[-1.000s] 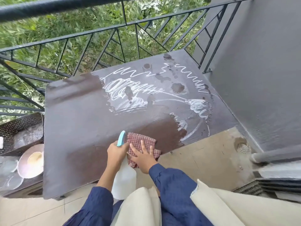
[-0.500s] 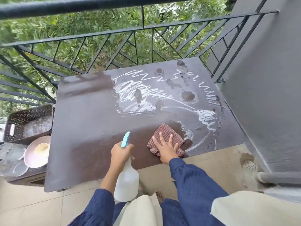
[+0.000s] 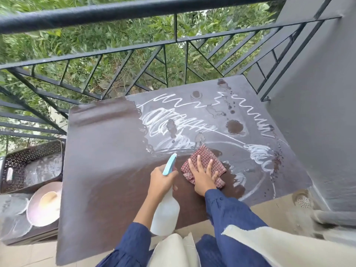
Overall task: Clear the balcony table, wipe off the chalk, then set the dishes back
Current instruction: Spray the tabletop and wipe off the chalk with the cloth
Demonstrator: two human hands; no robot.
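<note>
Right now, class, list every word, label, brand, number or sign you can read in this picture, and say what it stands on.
None can be read.
The chalk marks on the balcony table are scribbles and zigzags, not letters.
The white spray bottle shows no label.

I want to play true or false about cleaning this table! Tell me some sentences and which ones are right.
1. The right hand presses flat on the checked cloth. True.
2. The left hand holds a sponge. False: it grips a spray bottle.
3. All the chalk is wiped off. False: white chalk scribbles cover the far right part of the table.
4. The pink dish sits off the table, down to its left. True.
</note>
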